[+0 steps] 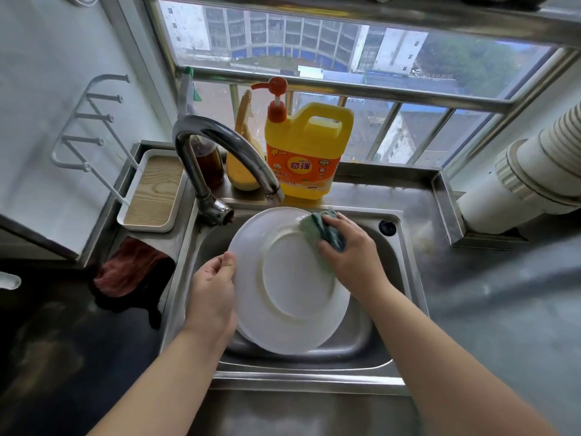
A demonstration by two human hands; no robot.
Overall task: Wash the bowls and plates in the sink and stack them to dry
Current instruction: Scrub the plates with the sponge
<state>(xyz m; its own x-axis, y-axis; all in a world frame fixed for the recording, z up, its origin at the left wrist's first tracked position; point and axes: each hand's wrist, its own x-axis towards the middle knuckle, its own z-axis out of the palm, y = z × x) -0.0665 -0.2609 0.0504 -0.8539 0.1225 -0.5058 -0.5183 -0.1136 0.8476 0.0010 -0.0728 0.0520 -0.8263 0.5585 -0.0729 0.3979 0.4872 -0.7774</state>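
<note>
A large white plate (pixel 283 297) is held tilted over the steel sink (pixel 405 278), its underside with the foot ring facing me. My left hand (pixel 213 291) grips the plate's left rim. My right hand (pixel 352 250) presses a green-and-blue sponge (pixel 327 231) against the plate's upper right edge. A second white plate edge (pixel 251 339) shows just under the first at the lower left. The sink's bottom is mostly hidden by the plates.
A curved chrome tap (pixel 226 152) arches over the sink's back. Behind it stand a yellow dish-soap jug (pixel 305 152), a brown bottle (pixel 209 162) and a yellow brush. A white tray (pixel 154 190) sits at left, a red cloth (pixel 132 269) below it. A white pipe (pixel 528 184) runs at right.
</note>
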